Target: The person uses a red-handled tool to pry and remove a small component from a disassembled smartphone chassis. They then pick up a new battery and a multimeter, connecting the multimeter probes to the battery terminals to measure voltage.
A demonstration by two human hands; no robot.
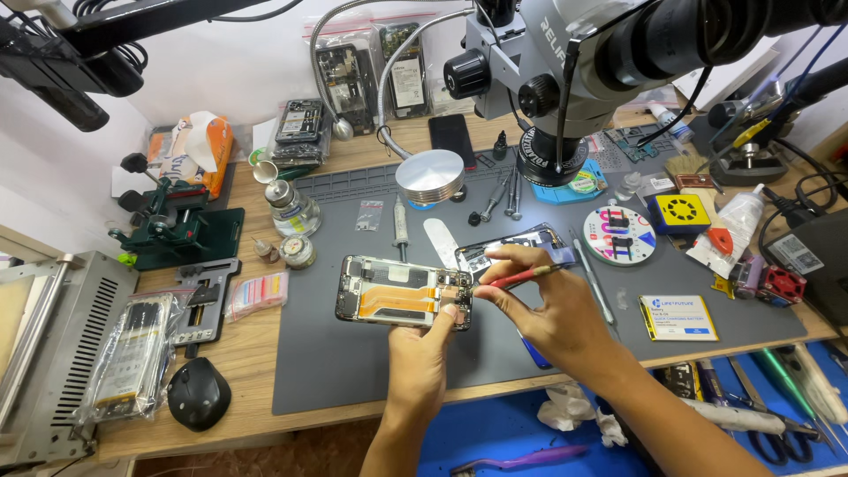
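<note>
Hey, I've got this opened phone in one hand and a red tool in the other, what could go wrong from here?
The red-handled pointed tool in the right hand meets the opened black phone with its orange flex cable at one end; a slip might scratch the exposed parts. The left hand steadies the phone only at that end, so it may pivot on the grey work mat. The small loose screwdriver bits nearby could roll away.
</note>
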